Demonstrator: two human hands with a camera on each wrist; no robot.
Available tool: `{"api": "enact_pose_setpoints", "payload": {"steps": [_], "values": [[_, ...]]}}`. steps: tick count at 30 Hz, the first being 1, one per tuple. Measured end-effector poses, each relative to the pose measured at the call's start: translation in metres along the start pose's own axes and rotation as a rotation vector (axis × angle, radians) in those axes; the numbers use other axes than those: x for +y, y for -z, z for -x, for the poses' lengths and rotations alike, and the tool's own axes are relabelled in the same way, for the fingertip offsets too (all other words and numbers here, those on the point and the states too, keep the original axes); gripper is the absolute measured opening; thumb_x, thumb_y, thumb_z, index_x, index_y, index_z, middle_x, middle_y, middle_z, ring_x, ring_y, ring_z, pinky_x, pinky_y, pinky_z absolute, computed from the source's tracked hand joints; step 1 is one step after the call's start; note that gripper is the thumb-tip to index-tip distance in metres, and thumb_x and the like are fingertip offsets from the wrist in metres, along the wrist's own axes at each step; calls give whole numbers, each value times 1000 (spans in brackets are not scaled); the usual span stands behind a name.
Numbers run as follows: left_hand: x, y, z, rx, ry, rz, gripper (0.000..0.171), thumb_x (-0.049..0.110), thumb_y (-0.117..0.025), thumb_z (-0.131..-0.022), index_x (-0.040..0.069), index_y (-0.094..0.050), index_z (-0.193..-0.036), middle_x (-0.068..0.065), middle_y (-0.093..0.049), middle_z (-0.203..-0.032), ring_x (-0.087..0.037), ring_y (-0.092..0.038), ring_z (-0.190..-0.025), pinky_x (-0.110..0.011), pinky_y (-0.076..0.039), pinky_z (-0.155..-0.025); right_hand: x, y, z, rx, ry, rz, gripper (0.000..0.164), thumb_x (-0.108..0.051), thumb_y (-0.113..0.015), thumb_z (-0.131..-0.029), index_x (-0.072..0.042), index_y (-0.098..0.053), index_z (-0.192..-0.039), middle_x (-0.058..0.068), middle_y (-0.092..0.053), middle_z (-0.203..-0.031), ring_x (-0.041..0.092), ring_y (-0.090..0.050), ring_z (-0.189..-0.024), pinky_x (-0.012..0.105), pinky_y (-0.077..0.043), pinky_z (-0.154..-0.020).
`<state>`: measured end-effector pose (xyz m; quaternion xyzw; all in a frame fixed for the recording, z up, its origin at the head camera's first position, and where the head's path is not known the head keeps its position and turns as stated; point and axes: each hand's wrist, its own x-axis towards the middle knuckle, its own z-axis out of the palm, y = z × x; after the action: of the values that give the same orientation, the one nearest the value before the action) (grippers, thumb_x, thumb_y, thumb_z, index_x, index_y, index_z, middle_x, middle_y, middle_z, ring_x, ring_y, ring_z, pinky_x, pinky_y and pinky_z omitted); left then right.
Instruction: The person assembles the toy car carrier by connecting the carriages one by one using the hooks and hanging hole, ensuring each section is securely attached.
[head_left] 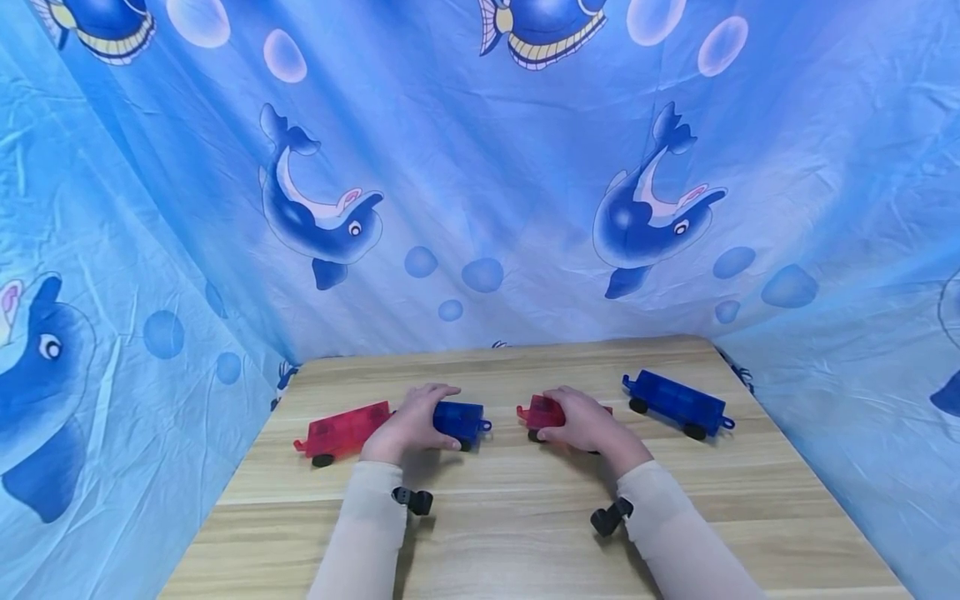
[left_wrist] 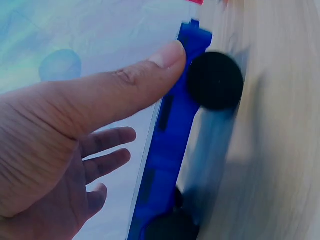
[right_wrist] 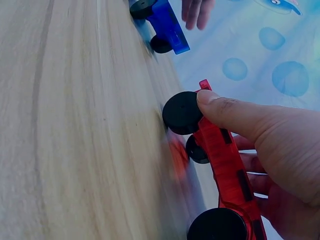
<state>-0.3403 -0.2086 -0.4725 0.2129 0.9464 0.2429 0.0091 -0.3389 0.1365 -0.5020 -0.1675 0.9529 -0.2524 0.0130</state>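
Observation:
A blue toy train car (head_left: 459,419) stands on its black wheels left of the table's middle, its hook loop pointing right. My left hand (head_left: 411,423) is spread around it. In the left wrist view the thumb overlaps the car's near side, while the other fingers stand apart behind it; contact is hard to tell. To the right, my right hand (head_left: 587,423) holds a red toy train car (head_left: 542,412) between thumb and fingers, its hook facing left toward the blue car. A gap separates the two cars. The right hand covers much of the red car's body.
Another red train car (head_left: 348,428) stands to the left, partly behind my left hand. Another blue train car (head_left: 678,403) stands angled at the right. The wooden table (head_left: 495,533) is enclosed by blue cloth (head_left: 480,183) printed with dolphins, at its back and sides.

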Motion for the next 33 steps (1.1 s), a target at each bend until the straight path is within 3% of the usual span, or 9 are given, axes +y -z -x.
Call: {"api": "enact_pose_setpoints", "payload": {"steps": [6, 10, 13, 18, 33], "values": [[7, -12, -7, 1, -35, -7, 89, 35, -99, -73, 22, -57, -151, -7, -49, -156, -45, -35, -147, -69, -36, -113, 0, -5, -3, 15, 10, 3, 82, -45, -87, -86, -10, -54, -152, 11, -60, -144, 29, -59, -125, 52, -52, -103], [9, -17, -8, 9, -43, 14, 84, 35, -97, -75, 23, -59, -149, -5, -51, -154, -48, -31, -150, -69, -37, -112, 0, -8, -3, 28, 14, 1, 82, -46, -87, -85, -11, -55, -151, 9, -61, -141, 29, -59, -123, 52, -53, -102], [7, -20, -9, -1, -19, -9, 83, 37, -96, -77, 24, -59, -149, -5, -53, -153, -48, -31, -150, -69, -36, -113, 0, -8, -3, 32, 14, -4, 82, -46, -88, -85, -11, -55, -151, 9, -62, -140, 29, -60, -122, 52, -53, -102], [0, -26, -10, -25, 18, -32, 81, 40, -93, -80, 27, -57, -150, -5, -54, -153, -36, -43, -144, -59, -43, -112, -1, -8, -3, 32, 7, 1, 82, -46, -87, -85, -12, -54, -152, 10, -61, -143, 30, -59, -125, 52, -52, -104], [-10, -28, -13, 39, 67, -5, 78, 45, -91, -80, 29, -59, -149, -4, -56, -149, -35, -48, -140, -61, -44, -110, -2, -10, -2, 54, 27, -4, 80, -42, -85, -88, -10, -52, -154, 13, -55, -152, 37, -47, -142, 58, -40, -115]]}}
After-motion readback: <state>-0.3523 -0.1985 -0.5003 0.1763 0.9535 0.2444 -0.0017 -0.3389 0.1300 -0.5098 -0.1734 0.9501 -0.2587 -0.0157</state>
